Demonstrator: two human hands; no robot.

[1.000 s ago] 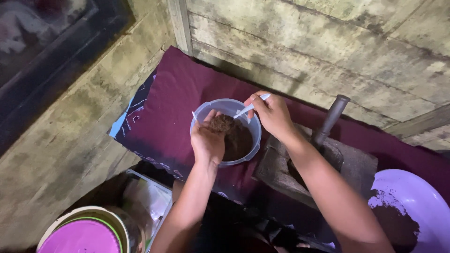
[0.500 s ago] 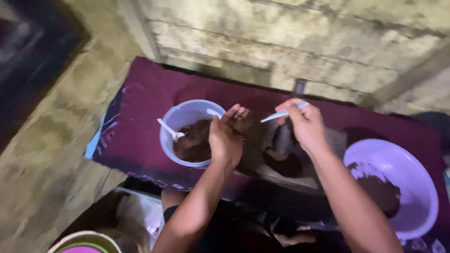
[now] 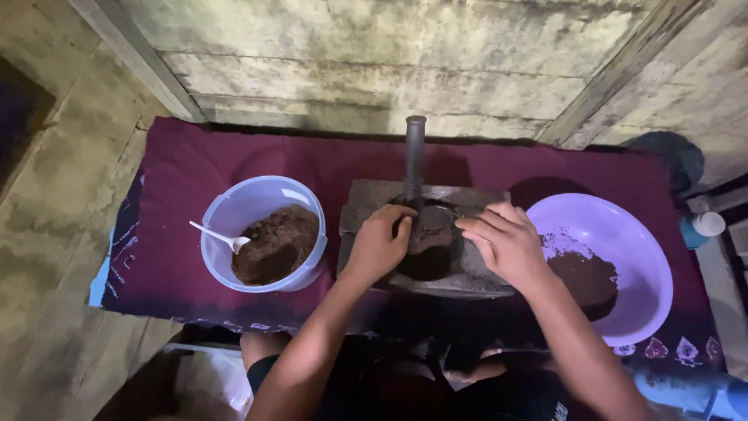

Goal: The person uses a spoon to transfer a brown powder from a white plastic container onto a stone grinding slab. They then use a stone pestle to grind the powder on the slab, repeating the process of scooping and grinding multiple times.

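A dark stone mortar block (image 3: 366, 206) lies in the middle of a maroon cloth (image 3: 187, 168), with a dark upright pestle handle (image 3: 414, 156) rising from its hollow. My left hand (image 3: 380, 243) rests on the block's left side, fingers curled at a lump of brown paste (image 3: 431, 230) in the hollow. My right hand (image 3: 505, 240) hovers over the block's right side, fingers spread and holding nothing I can see. To the left stands a pale blue tub (image 3: 238, 209) holding brown paste and a white plastic spoon (image 3: 218, 236).
A lilac basin (image 3: 623, 234) with a dark paste patch sits at the right on the cloth. A white-capped blue bottle (image 3: 701, 228) stands at the far right edge. Wooden planks form the wall behind. My knees show below the cloth.
Both hands moved right from the blue tub to the stone block. The white spoon left my right hand and now lies in the tub. The view shifted right.
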